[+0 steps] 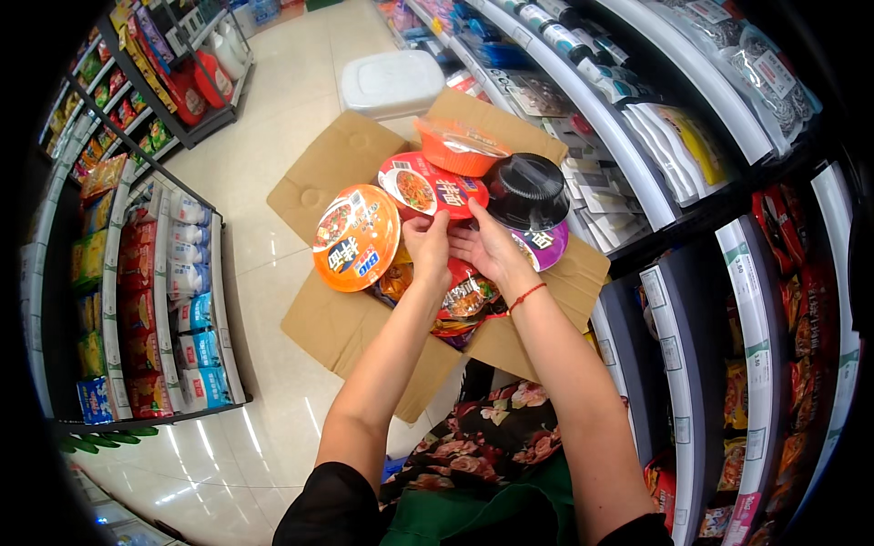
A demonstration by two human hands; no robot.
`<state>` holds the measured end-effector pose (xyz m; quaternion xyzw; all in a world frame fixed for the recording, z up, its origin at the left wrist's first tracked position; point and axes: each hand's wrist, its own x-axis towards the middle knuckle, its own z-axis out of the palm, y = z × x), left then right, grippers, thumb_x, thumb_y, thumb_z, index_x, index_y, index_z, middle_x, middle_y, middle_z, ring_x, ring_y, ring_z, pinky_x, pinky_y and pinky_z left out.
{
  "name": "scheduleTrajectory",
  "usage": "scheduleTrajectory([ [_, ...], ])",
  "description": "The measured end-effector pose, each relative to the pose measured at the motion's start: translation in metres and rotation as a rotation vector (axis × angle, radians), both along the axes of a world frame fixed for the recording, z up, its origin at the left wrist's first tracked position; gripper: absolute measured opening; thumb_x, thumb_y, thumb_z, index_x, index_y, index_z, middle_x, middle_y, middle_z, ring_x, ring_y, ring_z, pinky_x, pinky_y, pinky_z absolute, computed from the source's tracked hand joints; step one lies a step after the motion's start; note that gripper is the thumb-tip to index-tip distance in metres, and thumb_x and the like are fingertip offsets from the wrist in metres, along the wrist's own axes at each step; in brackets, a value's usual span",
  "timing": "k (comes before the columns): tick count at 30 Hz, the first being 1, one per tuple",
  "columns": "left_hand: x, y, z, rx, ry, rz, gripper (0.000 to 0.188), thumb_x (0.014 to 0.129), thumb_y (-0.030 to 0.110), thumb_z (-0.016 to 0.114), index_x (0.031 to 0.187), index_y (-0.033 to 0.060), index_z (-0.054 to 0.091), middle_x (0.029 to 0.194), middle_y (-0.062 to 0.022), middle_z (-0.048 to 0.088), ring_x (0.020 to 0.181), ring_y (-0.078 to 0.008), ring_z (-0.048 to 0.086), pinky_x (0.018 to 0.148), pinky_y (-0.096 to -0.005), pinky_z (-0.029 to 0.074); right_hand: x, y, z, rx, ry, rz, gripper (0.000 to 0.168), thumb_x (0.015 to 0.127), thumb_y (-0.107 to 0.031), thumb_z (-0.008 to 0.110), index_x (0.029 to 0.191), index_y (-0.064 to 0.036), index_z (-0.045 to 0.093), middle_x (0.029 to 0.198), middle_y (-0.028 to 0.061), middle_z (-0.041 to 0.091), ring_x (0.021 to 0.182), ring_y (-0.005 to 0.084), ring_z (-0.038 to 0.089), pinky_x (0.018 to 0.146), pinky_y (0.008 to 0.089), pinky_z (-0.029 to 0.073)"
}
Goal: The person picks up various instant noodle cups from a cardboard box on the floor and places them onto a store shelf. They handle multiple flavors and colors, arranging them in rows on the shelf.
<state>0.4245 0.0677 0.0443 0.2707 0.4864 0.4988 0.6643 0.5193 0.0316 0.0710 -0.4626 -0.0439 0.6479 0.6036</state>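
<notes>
My left hand (429, 249) and my right hand (488, 246) meet at the near edge of a red-lidded instant noodle bowl (437, 188), thumbs on its rim; their other fingers are partly hidden below it. The bowl is over an open cardboard box (328, 314) with its flaps spread. An orange-lidded noodle bowl (356, 239) lies left of my left hand. Behind are an orange bowl (464, 147) and, to the right, a black plastic bowl (529, 191) with a purple-lidded bowl (546, 246) partly under it. Red noodle packets (468, 293) lie in the box under my wrists.
Shelves with price strips (672, 327) stand close on the right, holding packets and household goods. A white lidded plastic tub (391, 76) stands on the floor beyond the box. At left is a rack of bagged snacks (140, 321); bottles (212, 75) stand on a farther rack.
</notes>
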Motion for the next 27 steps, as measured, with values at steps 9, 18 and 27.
scheduleTrajectory([
  [9, -0.011, -0.047, 0.034, 0.08, 0.024, 0.021, 0.061, 0.081, 0.013, 0.075, 0.12, 0.0021, 0.029, 0.121, -0.0163, 0.042, 0.103, -0.0184, 0.05, 0.086, -0.0313, 0.045, -0.012, -0.017, -0.004, -0.011, 0.148, -0.054, 0.028, 0.091, -0.023, 0.061, 0.112, -0.006, 0.055, 0.106, 0.0135, 0.059, 0.092, 0.0245, 0.06, 0.085, 0.0396, 0.054],
  [18, -0.045, -0.061, 0.045, 0.188, -0.116, -0.058, 0.084, 0.09, 0.028, 0.07, 0.145, -0.002, 0.014, 0.142, -0.0211, 0.034, 0.128, -0.0244, 0.042, 0.105, -0.0367, 0.037, -0.025, -0.053, 0.009, 0.041, 0.261, -0.113, 0.051, 0.085, -0.021, 0.064, 0.129, -0.006, 0.042, 0.122, 0.0222, 0.048, 0.113, 0.0393, 0.052, 0.099, 0.0505, 0.048],
  [27, -0.074, -0.076, 0.066, 0.117, -0.1, -0.202, 0.066, 0.092, 0.038, 0.065, 0.137, 0.002, 0.032, 0.129, -0.0128, 0.05, 0.117, -0.0185, 0.051, 0.096, -0.0337, 0.043, -0.033, -0.115, 0.033, -0.012, 0.112, -0.079, 0.057, 0.084, -0.03, 0.065, 0.129, -0.002, 0.045, 0.118, 0.0222, 0.048, 0.112, 0.0366, 0.053, 0.101, 0.0518, 0.045],
])
